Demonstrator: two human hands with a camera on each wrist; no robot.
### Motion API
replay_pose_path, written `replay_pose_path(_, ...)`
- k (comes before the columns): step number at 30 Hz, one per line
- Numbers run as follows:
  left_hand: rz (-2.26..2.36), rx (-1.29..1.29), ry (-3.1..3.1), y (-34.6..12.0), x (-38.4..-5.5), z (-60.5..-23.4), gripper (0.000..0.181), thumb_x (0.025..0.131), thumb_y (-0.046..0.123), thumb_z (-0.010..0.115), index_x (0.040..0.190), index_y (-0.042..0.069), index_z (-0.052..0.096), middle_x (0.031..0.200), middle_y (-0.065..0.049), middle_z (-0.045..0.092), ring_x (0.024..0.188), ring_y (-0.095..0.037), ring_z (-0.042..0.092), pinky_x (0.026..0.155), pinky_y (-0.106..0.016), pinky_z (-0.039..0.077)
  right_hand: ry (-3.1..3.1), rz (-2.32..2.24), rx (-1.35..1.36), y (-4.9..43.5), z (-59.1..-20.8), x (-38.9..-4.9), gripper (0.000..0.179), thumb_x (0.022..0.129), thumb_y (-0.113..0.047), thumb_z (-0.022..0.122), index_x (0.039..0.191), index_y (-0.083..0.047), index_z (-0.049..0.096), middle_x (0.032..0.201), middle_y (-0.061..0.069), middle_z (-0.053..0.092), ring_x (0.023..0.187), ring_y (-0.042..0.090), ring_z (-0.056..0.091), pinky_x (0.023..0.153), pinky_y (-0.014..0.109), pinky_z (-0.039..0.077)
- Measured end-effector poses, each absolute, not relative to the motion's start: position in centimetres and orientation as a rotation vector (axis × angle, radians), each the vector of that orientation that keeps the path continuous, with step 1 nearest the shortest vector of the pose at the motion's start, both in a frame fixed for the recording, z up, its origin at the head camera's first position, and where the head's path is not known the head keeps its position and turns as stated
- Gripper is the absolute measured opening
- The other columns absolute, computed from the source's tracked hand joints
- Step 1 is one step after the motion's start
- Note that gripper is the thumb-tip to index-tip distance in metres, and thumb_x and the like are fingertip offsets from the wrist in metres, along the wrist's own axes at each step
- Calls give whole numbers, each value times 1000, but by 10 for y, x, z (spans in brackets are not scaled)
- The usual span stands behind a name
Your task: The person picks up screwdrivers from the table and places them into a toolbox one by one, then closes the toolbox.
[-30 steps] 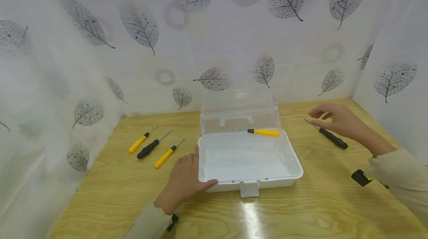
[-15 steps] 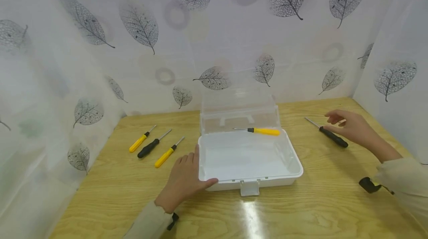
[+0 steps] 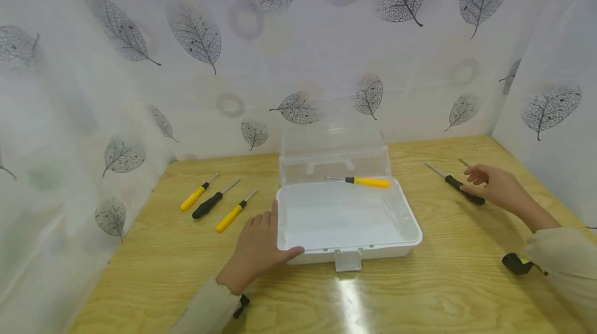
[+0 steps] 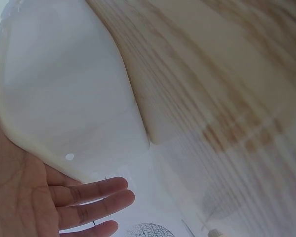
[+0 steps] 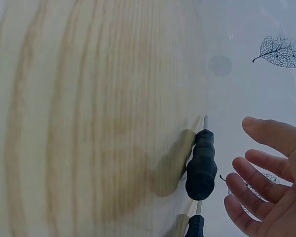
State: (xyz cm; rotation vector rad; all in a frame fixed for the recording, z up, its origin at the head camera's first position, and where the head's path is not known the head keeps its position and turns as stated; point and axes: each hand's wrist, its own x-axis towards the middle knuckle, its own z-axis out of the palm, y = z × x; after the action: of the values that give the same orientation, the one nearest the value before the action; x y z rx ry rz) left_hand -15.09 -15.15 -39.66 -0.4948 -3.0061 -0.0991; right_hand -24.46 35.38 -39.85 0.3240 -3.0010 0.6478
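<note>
A white plastic box (image 3: 342,220) with its clear lid (image 3: 333,150) raised stands mid-table. My left hand (image 3: 256,243) rests against its front left corner, thumb on the front rim; its fingers look fairly straight in the left wrist view. A yellow screwdriver (image 3: 370,182) lies across the box's back edge. On the right, a black-handled screwdriver (image 3: 464,190) lies on the table with my right hand (image 3: 501,186) above its handle end. The right wrist view shows that hand apart from two black handles (image 5: 201,170), fingers loosely curled, holding nothing. One thin shaft (image 3: 464,162) pokes out behind the hand.
Left of the box lie a yellow screwdriver (image 3: 195,196), a black one (image 3: 207,205) and another yellow one (image 3: 230,218). A latch (image 3: 347,260) hangs from the box's front. Leaf-printed sheeting (image 3: 224,54) encloses the wooden table (image 3: 396,297) at the back and sides.
My right hand has moved right and slightly nearer, from the black screwdriver's tip to above its handle end. A second shaft now shows behind it. The left hand has stayed at the box corner.
</note>
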Motion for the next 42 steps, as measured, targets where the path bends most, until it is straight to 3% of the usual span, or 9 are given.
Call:
replay_pose_path(26,-103,-485,-3052,-151,-149,-396,115,72,77,53,145,-7,23,125,-21,57,113,-34,56,99,-44,45,-3175,628,364,369,-419,-247,52,81,-25,73,110,14,55,99,34,61,83,42,62,69,50,52)
replay_pose_path(42,-90,-479,-3027,-150,-149,-391,114,72,76,55,145,-7,25,121,-19,60,109,-32,57,97,-43,46,-3162,641,378,370,-413,-251,44,81,-18,73,107,14,58,96,33,62,79,40,62,67,48,52)
